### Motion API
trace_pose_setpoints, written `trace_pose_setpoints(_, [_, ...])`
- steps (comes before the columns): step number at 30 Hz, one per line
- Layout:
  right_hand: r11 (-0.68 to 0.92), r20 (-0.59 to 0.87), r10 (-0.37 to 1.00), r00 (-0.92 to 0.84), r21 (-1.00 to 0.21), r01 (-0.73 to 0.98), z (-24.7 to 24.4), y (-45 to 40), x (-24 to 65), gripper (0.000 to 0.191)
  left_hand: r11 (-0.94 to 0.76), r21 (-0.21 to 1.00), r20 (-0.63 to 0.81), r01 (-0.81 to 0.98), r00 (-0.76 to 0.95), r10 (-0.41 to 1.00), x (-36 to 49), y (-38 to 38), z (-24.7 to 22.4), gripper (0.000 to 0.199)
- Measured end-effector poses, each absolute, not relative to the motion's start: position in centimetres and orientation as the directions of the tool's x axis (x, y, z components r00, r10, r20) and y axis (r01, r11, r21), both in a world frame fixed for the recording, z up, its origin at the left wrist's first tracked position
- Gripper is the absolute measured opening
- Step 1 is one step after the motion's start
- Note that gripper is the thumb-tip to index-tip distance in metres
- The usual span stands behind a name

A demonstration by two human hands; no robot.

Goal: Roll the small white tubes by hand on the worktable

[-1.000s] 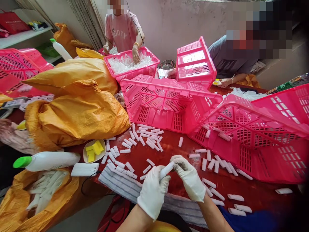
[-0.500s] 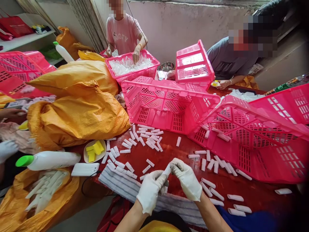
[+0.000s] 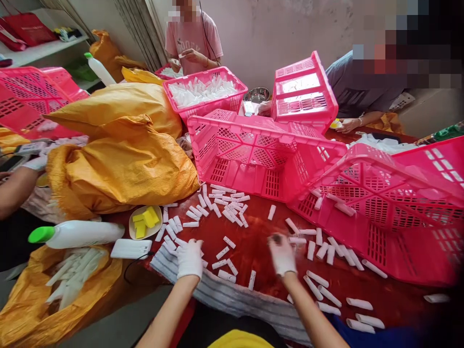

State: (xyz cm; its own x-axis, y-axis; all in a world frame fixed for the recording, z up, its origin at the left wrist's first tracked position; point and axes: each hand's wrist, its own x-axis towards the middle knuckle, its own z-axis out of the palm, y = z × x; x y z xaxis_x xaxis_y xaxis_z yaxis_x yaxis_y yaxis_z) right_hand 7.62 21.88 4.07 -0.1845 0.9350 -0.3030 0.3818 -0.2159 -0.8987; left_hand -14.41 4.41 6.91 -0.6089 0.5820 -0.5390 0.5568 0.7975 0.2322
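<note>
My left hand [image 3: 190, 259], in a white glove, reaches over short white tubes [image 3: 170, 231] at the left side of the red table. Its fingers are apart, with nothing visible between them. My right hand [image 3: 283, 255], gloved with dark-stained fingertips, is over the table's middle, smeared by motion. Just right of its fingers lies a white tube [image 3: 297, 240]; whether they touch cannot be made out. Between my hands several tubes with small dark marks [image 3: 226, 275] lie loose. More plain white tubes [image 3: 328, 296] are spread to the right.
Pink baskets [image 3: 250, 126] lie on their sides across the back. Yellow sacks [image 3: 123, 164] bulk up on the left. Nearby are a dish of yellow pieces [image 3: 147, 221], a white bottle [image 3: 87, 234], a power bank [image 3: 131, 248] and a striped towel [image 3: 232, 295]. Other people work around the table.
My hands, earlier together on a white tube at the front, have parted. The left moved left over the tubes; the right moved toward the tubes on the right.
</note>
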Motion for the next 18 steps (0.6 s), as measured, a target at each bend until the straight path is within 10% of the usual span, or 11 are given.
trace_pose_setpoints(8, [0.049, -0.476, 0.655, -0.586, -0.748, 0.662, 0.8, 16.0, -1.0, 0.004, 0.761, 0.255, -0.537, 0.597, -0.566, 0.625, -17.0, 4.4, 4.4, 0.018])
trace_pose_setpoints(18, [-0.321, -0.477, 0.678, -0.559, -0.877, 0.358, 7.5, 17.8, 1.2, 0.048, 0.595, 0.779, -0.406, 0.201, -0.561, 0.721, -10.2, 6.4, 9.2, 0.023])
